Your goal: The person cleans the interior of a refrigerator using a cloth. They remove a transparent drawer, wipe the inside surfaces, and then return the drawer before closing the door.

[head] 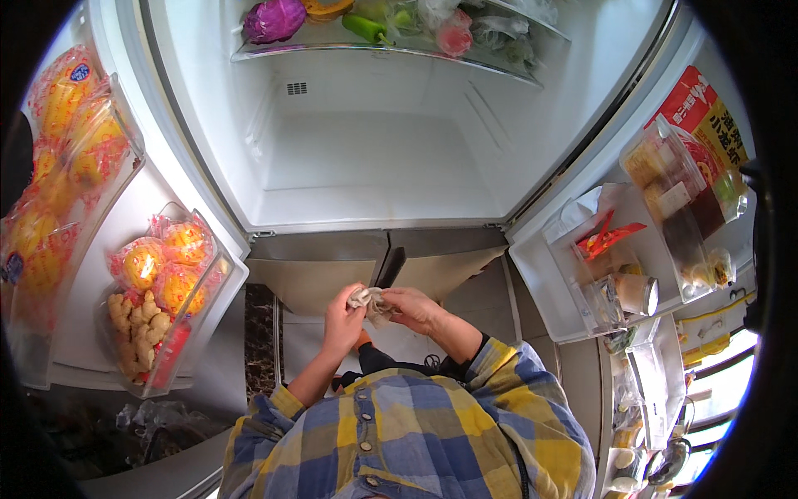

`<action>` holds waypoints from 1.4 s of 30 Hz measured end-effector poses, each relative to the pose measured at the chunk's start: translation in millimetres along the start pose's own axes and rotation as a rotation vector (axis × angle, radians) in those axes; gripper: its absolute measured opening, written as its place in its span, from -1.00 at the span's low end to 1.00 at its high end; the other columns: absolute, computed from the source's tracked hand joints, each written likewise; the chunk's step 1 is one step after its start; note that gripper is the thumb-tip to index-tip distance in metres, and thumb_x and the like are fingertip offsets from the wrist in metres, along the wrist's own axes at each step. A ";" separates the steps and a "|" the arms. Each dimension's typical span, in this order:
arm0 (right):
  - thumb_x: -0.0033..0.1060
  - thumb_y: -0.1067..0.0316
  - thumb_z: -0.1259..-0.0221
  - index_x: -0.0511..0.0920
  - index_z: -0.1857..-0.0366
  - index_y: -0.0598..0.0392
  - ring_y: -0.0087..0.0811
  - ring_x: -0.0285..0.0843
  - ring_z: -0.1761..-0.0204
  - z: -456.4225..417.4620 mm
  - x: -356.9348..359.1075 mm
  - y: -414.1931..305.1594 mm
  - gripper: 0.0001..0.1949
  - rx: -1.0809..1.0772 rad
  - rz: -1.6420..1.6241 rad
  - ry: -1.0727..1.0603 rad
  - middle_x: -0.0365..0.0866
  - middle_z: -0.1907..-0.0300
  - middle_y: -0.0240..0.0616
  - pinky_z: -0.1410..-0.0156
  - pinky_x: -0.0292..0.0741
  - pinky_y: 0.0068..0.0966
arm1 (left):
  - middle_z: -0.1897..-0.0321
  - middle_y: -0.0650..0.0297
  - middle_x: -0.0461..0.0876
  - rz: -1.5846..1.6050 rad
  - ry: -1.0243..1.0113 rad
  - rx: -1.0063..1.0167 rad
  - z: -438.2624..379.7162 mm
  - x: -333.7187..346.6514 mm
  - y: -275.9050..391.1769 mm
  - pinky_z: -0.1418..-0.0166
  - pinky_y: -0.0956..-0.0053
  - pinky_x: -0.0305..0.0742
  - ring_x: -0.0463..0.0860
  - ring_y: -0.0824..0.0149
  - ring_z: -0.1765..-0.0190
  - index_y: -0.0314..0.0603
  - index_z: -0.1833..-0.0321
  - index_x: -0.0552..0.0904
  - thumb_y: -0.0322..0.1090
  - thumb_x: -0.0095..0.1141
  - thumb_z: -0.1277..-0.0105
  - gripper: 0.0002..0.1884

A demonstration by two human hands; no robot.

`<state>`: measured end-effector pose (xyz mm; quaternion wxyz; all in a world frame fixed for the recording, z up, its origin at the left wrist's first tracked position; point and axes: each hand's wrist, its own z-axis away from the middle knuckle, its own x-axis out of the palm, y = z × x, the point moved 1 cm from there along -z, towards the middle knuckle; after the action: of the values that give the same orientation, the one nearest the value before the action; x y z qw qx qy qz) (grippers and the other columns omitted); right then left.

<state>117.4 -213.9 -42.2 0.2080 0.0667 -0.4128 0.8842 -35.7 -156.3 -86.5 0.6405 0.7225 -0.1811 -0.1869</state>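
Both my hands hold a crumpled light beige cloth [378, 310] in front of my chest. My left hand [343, 324] grips its left end, and my right hand [419, 310] pinches the other side, where a short flap hangs down. Ahead of them stands a refrigerator with both upper doors swung wide. Its lower compartment floor [374, 150] is bare white plastic. Above it, a glass shelf [386, 50] bears a purple cabbage [274, 20], a green pepper [366, 29], a piece of pumpkin [327, 9] and bagged produce [455, 32].
The left door's bins hold wrapped yellow fruit [142, 263] and ginger root [138, 330]. On the right door are a jar [637, 293], a red packet [608, 237] and plastic food boxes [664, 162]. Lower steel doors [318, 265] sit below my hands. A cluttered counter [654, 387] lies at right.
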 end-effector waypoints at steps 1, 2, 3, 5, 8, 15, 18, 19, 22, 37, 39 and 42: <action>-0.06 0.24 -0.47 0.53 -0.05 0.14 -0.51 0.54 -0.03 -0.3 -2.3 2.8 -0.74 -0.047 -0.050 -0.013 0.59 0.01 -0.34 -0.18 0.48 -0.47 | -0.07 0.02 0.63 -0.159 0.029 0.122 -2.1 5.0 1.4 -0.01 0.38 0.58 0.69 0.18 0.00 -0.21 -0.15 0.54 -0.62 0.10 -0.21 -0.59; -0.08 0.25 -0.48 0.52 -0.05 0.14 -0.50 0.52 -0.03 -1.3 -6.2 7.6 -0.74 -0.094 -0.100 -0.025 0.58 0.01 -0.35 -0.18 0.48 -0.47 | -0.13 -0.06 0.61 -0.317 0.057 0.244 -4.3 11.3 3.5 -0.02 0.34 0.59 0.70 0.09 -0.03 -0.19 -0.16 0.55 -0.64 0.11 -0.17 -0.55; -0.09 0.25 -0.49 0.52 -0.05 0.13 -0.50 0.51 -0.04 -1.2 -9.5 9.9 -0.74 -0.142 -0.152 -0.037 0.57 0.01 -0.36 -0.18 0.47 -0.46 | -0.18 -0.07 0.57 -0.331 0.054 0.247 -6.0 18.4 11.0 -0.03 0.32 0.59 0.66 0.03 -0.08 -0.19 -0.14 0.57 -0.66 0.10 -0.14 -0.54; -0.11 0.12 -0.52 0.48 -0.08 0.17 -0.47 0.46 -0.06 10.1 -9.0 -1.3 -0.66 -0.185 -0.218 -0.054 0.53 -0.01 -0.33 -0.22 0.42 -0.44 | -0.27 -0.11 0.48 -0.369 0.053 0.251 -8.1 29.5 30.0 -0.05 0.28 0.59 0.59 -0.09 -0.18 -0.20 -0.11 0.60 -0.70 0.08 -0.09 -0.53; -0.20 -0.07 -0.53 0.42 -0.15 0.22 -0.42 0.41 -0.16 16.6 -15.3 -19.2 -0.50 -0.196 -0.280 -0.038 0.48 -0.09 -0.25 -0.32 0.34 -0.40 | -0.45 -0.32 0.07 -0.448 -0.094 0.196 -14.6 48.7 35.9 -0.28 0.13 0.42 0.32 -0.32 -0.34 -0.32 -0.38 0.29 -0.65 -0.02 -0.15 -0.36; -0.56 -0.50 -0.34 -0.12 -0.50 0.33 -0.18 -0.20 -0.59 34.5 -58.2 -53.2 -0.01 -0.201 -0.089 -0.041 -0.11 -0.55 0.02 -0.61 -0.14 -0.29 | -0.51 -0.34 -0.18 -0.172 -0.364 -0.089 -48.7 96.8 23.4 -0.57 0.15 -0.09 -0.15 -0.18 -0.58 -0.51 -0.51 -0.16 -0.12 -0.13 -0.49 -0.23; -0.59 -0.48 -0.36 -0.14 -0.51 0.28 -0.19 -0.23 -0.60 45.8 -70.7 -58.7 -0.04 -0.250 -0.072 0.021 -0.15 -0.56 0.00 -0.62 -0.16 -0.29 | -0.50 -0.07 0.00 -0.066 -0.287 -0.204 -68.6 124.5 45.8 -0.52 0.20 0.06 0.07 0.06 -0.52 -0.42 -0.51 0.01 -0.03 -0.09 -0.51 -0.27; -0.60 -0.47 -0.37 -0.16 -0.52 0.26 -0.18 -0.26 -0.60 49.9 -75.1 -61.9 -0.05 -0.279 -0.041 -0.019 -0.18 -0.57 -0.01 -0.62 -0.18 -0.30 | -0.45 -0.02 0.12 -0.035 -0.260 -0.200 -76.1 133.9 33.5 -0.47 0.22 0.18 0.20 0.12 -0.45 -0.38 -0.50 0.07 -0.04 -0.06 -0.51 -0.30; -0.67 -0.41 -0.40 -0.16 -0.53 0.22 -0.18 -0.29 -0.61 53.1 -94.0 -61.6 -0.11 -0.341 -0.078 0.004 -0.19 -0.58 -0.07 -0.63 -0.19 -0.29 | -0.28 0.12 0.35 0.117 -0.252 -0.248 -93.1 160.0 11.9 -0.23 0.33 0.46 0.44 0.27 -0.21 -0.26 -0.46 0.22 -0.14 -0.02 -0.51 -0.43; -0.16 0.37 -0.51 0.46 -0.20 0.35 -0.30 0.57 -0.17 92.9 -183.5 -12.7 -0.65 -0.464 0.158 0.486 0.59 -0.15 -0.04 -0.29 0.47 -0.46 | -0.06 0.12 0.56 0.369 -0.279 -0.305 -341.5 243.8 66.0 0.02 0.36 0.57 0.62 0.23 -0.03 -0.24 -0.25 0.37 -0.45 0.09 -0.38 -0.60; -0.14 0.38 -0.50 0.49 -0.17 0.35 -0.32 0.64 -0.08 100.0 -191.9 2.2 -0.67 -0.406 0.104 0.555 0.63 -0.08 -0.05 -0.22 0.52 -0.47 | -0.03 0.13 0.56 0.255 -0.193 -0.261 -395.2 262.2 69.5 0.05 0.39 0.57 0.61 0.24 0.00 -0.22 -0.23 0.40 -0.45 0.10 -0.36 -0.61; -0.12 0.35 -0.51 0.49 -0.18 0.35 -0.35 0.66 -0.01 111.7 -196.7 15.8 -0.66 -0.336 0.005 0.712 0.65 -0.04 -0.03 -0.15 0.55 -0.48 | 0.02 0.14 0.56 0.224 -0.169 -0.148 -469.5 298.1 43.1 0.05 0.39 0.58 0.60 0.26 0.05 -0.20 -0.20 0.42 -0.51 0.08 -0.35 -0.64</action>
<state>282.7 -369.2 -37.6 0.3442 -0.2804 -0.4539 0.7726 456.8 92.2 -3.5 0.6913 0.6302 -0.2997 -0.1873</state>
